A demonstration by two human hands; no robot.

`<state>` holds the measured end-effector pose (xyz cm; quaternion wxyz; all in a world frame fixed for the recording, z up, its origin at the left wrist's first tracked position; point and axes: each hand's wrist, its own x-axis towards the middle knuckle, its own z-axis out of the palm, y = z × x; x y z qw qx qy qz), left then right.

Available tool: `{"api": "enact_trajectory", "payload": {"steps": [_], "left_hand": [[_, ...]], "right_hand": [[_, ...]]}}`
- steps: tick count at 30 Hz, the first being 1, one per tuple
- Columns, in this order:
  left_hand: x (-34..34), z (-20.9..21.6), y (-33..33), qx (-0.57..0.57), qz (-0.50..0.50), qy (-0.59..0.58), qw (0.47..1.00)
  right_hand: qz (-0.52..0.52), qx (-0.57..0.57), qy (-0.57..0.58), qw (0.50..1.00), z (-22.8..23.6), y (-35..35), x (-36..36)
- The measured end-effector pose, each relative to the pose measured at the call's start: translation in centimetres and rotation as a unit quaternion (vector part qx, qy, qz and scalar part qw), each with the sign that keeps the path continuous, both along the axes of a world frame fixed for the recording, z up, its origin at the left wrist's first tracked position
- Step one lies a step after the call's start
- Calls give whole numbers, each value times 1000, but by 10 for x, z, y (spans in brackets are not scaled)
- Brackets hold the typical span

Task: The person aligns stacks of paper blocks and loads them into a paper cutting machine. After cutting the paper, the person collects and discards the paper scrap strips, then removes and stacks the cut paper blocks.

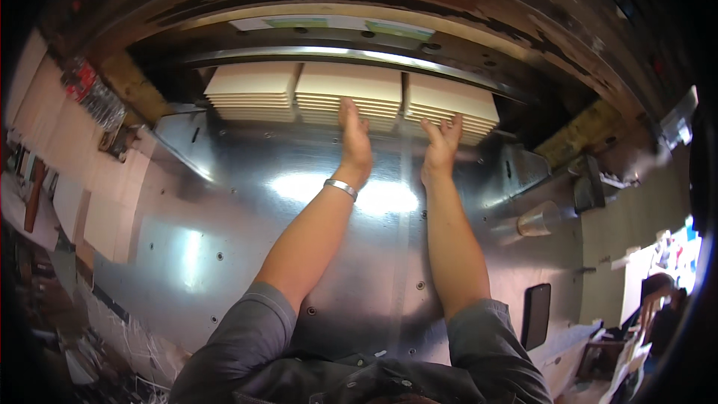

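Three cream stacks of paper or card stand side by side at the far end of the metal table: a left stack (250, 82), a middle stack (348, 82) and a right stack (449, 93). Their front edges show stepped layers. My left hand (357, 142), with a metal band on its wrist, reaches to the front of the middle stack, fingers stretched out and nothing in them. At the right stack's front is my right hand (443, 144), fingers spread and empty. Whether the fingertips press on the edges, I cannot tell.
The shiny metal table (179, 239) has small holes. A long metal bar (321, 51) crosses just behind the stacks. To the right are a clear cup (537, 221) and a dark phone (535, 316). A red-and-clear package (91, 93) sits at the left.
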<state>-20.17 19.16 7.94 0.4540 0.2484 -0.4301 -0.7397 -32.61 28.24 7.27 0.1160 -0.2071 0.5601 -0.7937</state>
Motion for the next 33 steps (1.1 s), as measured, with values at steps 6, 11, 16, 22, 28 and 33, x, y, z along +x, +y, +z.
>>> {"api": "enact_trajectory", "payload": {"steps": [6, 11, 16, 22, 28, 33], "left_hand": [[3, 18, 9, -46, 14, 5, 999], [5, 18, 8, -53, 13, 17, 998], [4, 19, 10, -42, 7, 27, 999], [6, 17, 8, -41, 3, 33, 999], [6, 17, 8, -40, 1, 41, 998], [6, 17, 8, -48, -5, 43, 998]], "right_hand": [[-3, 17, -2, 1000, 7, 1, 2], [1, 33, 5, 999, 15, 1, 10], [-8, 49, 7, 999, 13, 1, 5], [-5, 51, 5, 999, 12, 0, 7], [-12, 56, 13, 998, 7, -3, 5], [-16, 43, 10, 999, 5, -4, 4]]}}
